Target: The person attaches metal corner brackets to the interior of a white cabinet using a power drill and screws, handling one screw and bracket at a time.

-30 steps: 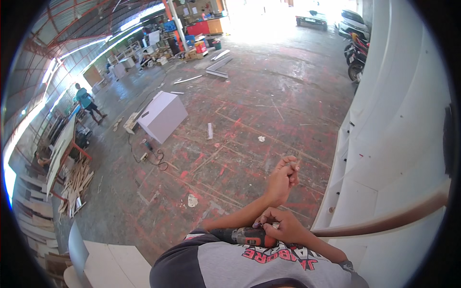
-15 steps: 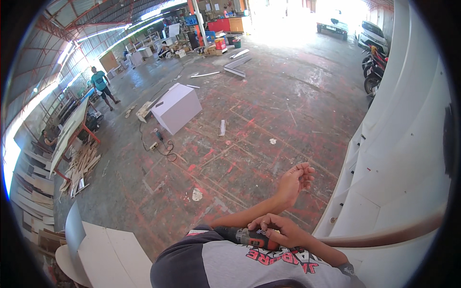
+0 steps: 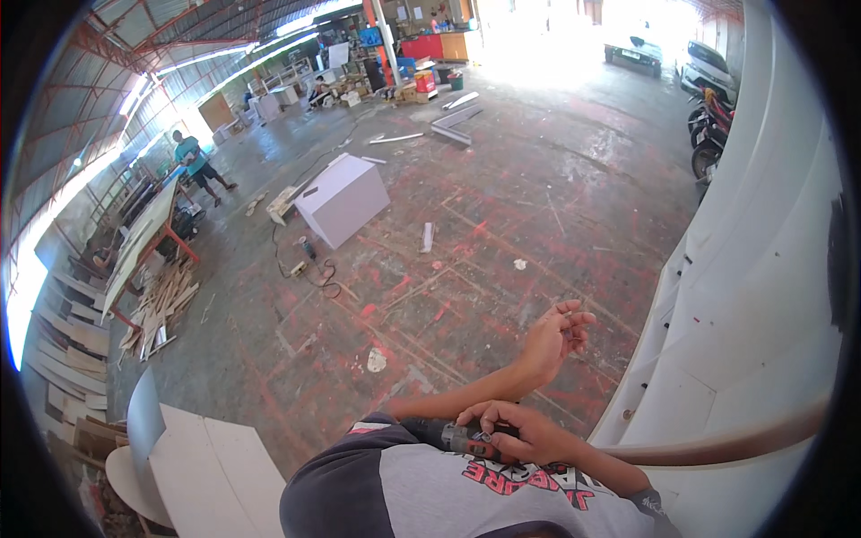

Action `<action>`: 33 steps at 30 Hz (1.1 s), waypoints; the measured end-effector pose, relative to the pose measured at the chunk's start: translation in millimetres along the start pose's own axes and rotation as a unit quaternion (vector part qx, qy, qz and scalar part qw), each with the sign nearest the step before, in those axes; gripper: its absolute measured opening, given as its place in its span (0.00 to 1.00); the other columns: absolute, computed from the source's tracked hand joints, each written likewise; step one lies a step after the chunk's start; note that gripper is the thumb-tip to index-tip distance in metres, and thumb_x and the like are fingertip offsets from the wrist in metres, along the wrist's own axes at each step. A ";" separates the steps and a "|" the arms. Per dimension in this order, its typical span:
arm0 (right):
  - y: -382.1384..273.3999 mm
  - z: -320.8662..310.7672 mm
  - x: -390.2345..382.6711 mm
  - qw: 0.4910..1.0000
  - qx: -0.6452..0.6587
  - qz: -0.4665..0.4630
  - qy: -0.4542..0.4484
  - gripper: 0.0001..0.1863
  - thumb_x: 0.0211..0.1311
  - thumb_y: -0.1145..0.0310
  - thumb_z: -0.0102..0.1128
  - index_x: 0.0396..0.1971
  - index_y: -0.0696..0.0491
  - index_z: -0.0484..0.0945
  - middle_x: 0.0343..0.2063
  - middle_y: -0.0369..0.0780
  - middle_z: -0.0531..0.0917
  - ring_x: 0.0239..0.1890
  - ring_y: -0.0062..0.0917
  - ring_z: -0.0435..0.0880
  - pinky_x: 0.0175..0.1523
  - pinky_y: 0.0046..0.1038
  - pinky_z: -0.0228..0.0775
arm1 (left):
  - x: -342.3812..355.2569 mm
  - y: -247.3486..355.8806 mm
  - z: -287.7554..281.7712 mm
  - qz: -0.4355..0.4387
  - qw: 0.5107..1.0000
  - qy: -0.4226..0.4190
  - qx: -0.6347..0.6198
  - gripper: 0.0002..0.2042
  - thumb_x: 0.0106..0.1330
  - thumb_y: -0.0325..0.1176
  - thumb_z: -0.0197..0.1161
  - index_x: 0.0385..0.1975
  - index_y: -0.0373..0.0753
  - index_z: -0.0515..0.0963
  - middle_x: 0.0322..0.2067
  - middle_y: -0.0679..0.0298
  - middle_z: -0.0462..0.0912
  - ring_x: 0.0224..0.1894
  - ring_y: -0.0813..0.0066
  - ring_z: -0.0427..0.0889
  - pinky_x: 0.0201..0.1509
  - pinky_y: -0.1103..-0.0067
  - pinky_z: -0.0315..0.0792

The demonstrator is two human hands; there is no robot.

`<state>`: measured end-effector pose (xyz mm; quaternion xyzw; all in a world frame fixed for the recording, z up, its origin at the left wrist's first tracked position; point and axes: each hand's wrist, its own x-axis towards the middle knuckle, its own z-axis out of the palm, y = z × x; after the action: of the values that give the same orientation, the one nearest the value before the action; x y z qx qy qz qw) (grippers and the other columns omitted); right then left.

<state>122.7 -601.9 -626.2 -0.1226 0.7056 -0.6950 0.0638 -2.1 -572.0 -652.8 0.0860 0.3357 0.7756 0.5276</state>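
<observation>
My left hand reaches out over the floor, palm turned up, its fingers loosely bent and apart; nothing shows in it. Below it, near my shirt, my right hand is curled over a black and red power drill. The drill lies crosswise in front of my chest, and its far left end goes out of sight at my left arm. A small shiny metal piece shows at my right fingertips; its kind is too small to tell. Part of the drill is hidden by the right fingers.
A curved white panel structure with a brown edge rises on my right. White boards stand at lower left. Ahead on the floor are a white box and a corded tool. A person stands beside a long table.
My left fingers have spread a little more. My right hand has shifted slightly left on the drill. The view has turned slightly, and the far person's arms have come up in front.
</observation>
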 end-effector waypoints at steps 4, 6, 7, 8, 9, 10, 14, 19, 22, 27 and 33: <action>11.8 2.3 0.8 0.999 0.014 -0.014 0.037 0.03 0.65 0.75 0.52 0.36 0.56 0.68 0.57 0.45 0.77 0.45 0.21 0.78 0.53 0.26 0.71 | 9.1 -15.4 -21.0 -0.014 1.000 0.001 -0.012 0.14 0.71 0.26 0.44 0.54 0.38 0.68 0.41 0.60 0.81 0.33 0.75 0.77 0.37 0.75 0.72; 16.3 7.1 -2.3 0.999 -0.014 -0.033 0.036 0.04 0.65 0.76 0.52 0.36 0.56 0.68 0.57 0.46 0.78 0.45 0.21 0.78 0.54 0.26 0.71 | 6.9 -25.9 -31.1 -0.016 1.000 0.009 -0.024 0.13 0.71 0.26 0.44 0.53 0.38 0.68 0.40 0.60 0.81 0.33 0.75 0.77 0.37 0.75 0.72; 13.4 5.2 -0.7 0.999 -0.005 -0.030 0.035 0.04 0.65 0.76 0.52 0.36 0.56 0.68 0.57 0.46 0.78 0.45 0.21 0.78 0.54 0.27 0.71 | 9.7 -22.8 -30.0 -0.011 0.999 0.011 -0.029 0.13 0.71 0.26 0.43 0.52 0.39 0.69 0.39 0.61 0.81 0.31 0.76 0.75 0.36 0.76 0.71; 10.1 3.9 0.4 0.999 0.005 -0.027 0.035 0.04 0.64 0.76 0.52 0.36 0.56 0.68 0.56 0.46 0.78 0.46 0.22 0.78 0.55 0.27 0.71 | 11.7 -20.3 -28.5 -0.007 0.999 0.012 -0.034 0.13 0.71 0.27 0.43 0.52 0.39 0.70 0.38 0.62 0.81 0.30 0.77 0.74 0.35 0.77 0.71; 3.6 6.3 0.3 0.999 0.016 -0.017 0.045 0.04 0.64 0.76 0.52 0.37 0.56 0.68 0.56 0.46 0.79 0.45 0.22 0.78 0.54 0.27 0.71 | 11.3 -19.3 -26.5 0.003 0.999 0.005 -0.033 0.13 0.71 0.27 0.43 0.52 0.39 0.70 0.38 0.62 0.81 0.30 0.77 0.74 0.35 0.77 0.71; 3.2 6.3 0.9 0.999 0.004 -0.023 0.036 0.04 0.64 0.76 0.52 0.37 0.56 0.68 0.56 0.46 0.79 0.45 0.22 0.78 0.54 0.27 0.71 | 6.9 -17.6 -24.6 0.010 1.000 0.001 -0.026 0.13 0.72 0.27 0.42 0.51 0.39 0.70 0.37 0.63 0.80 0.29 0.78 0.72 0.34 0.77 0.70; -14.8 2.6 8.1 0.999 -0.006 0.040 0.011 0.03 0.65 0.76 0.52 0.37 0.57 0.69 0.57 0.45 0.79 0.43 0.22 0.80 0.52 0.26 0.72 | 7.3 -6.1 -20.3 0.025 0.999 -0.034 -0.028 0.14 0.72 0.29 0.41 0.52 0.39 0.71 0.33 0.65 0.79 0.26 0.80 0.68 0.33 0.78 0.68; 3.5 1.1 9.0 1.000 -0.001 0.015 -0.010 0.04 0.64 0.78 0.51 0.38 0.56 0.68 0.57 0.46 0.79 0.56 0.27 0.78 0.59 0.29 0.71 | 6.2 -6.0 -28.7 0.025 0.998 0.041 -0.040 0.15 0.72 0.28 0.40 0.54 0.38 0.69 0.35 0.65 0.80 0.23 0.82 0.67 0.30 0.79 0.67; -0.4 5.1 9.5 0.999 -0.036 -0.010 -0.006 0.07 0.61 0.77 0.56 0.37 0.56 0.69 0.57 0.46 0.80 0.50 0.29 0.82 0.55 0.30 0.73 | 2.7 -5.3 -33.4 0.027 0.995 0.070 -0.063 0.16 0.71 0.27 0.41 0.56 0.38 0.68 0.35 0.65 0.80 0.23 0.82 0.66 0.30 0.80 0.66; -21.8 7.1 12.0 0.989 -0.147 0.023 -0.022 0.09 0.63 0.73 0.55 0.42 0.57 0.70 0.59 0.45 0.79 0.51 0.40 0.82 0.54 0.36 0.72 | 1.8 1.3 -30.5 0.056 0.993 0.076 -0.070 0.16 0.69 0.27 0.43 0.54 0.40 0.70 0.34 0.67 0.79 0.23 0.83 0.65 0.30 0.82 0.65; -28.9 2.7 24.5 0.964 -0.259 0.024 -0.061 0.12 0.65 0.70 0.52 0.45 0.60 0.70 0.53 0.49 0.82 0.51 0.46 0.81 0.57 0.39 0.72 | 16.7 -21.2 -45.6 0.024 0.992 0.088 -0.083 0.16 0.67 0.26 0.45 0.54 0.40 0.71 0.34 0.68 0.80 0.23 0.83 0.65 0.29 0.82 0.64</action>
<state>102.3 -611.1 -595.5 -0.1606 0.8588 -0.4781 0.0896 -15.4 -572.4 -704.1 -0.0189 0.3130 0.8178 0.4825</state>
